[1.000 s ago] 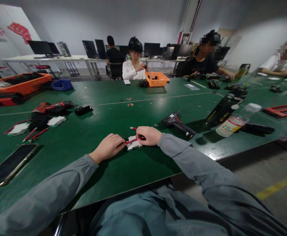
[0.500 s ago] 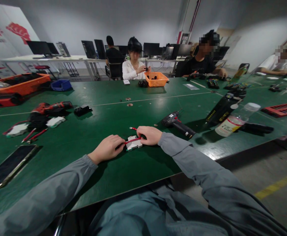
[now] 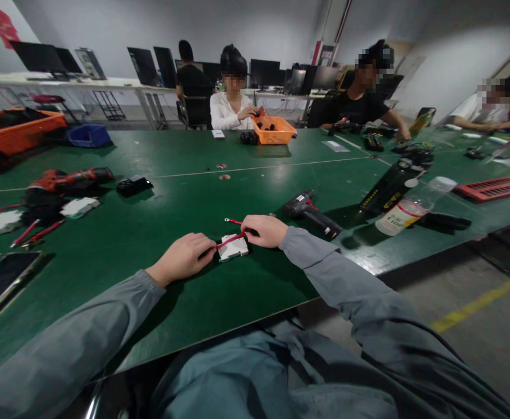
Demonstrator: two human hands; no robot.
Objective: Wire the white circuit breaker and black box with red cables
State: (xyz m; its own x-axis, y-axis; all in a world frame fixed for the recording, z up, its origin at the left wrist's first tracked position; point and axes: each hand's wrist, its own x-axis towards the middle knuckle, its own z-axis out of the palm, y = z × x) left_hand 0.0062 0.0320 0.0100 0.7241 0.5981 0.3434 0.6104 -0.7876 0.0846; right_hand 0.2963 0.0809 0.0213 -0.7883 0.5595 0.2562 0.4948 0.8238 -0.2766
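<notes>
A: Holding?
B: Pinching red wire (image 3: 231,240) w/ closed fingers of L hand (image 3: 183,256) & R hand (image 3: 264,231), across white module (image 3: 234,250) btwn fingertips.
A: Done?
B: Tipped w/ lug (image 3: 227,220), unfastened beside R fingertips; can't tell re: other end.

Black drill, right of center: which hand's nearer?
Right. The right hand is just left of the black drill, not touching it; the left hand is farther left, on the far side of the white part.

Blue bin (image 3: 89,136), phone (image 3: 5,284) at left — bottle (image 3: 397,219) at right, small orange basket (image 3: 275,138) beyond
</notes>
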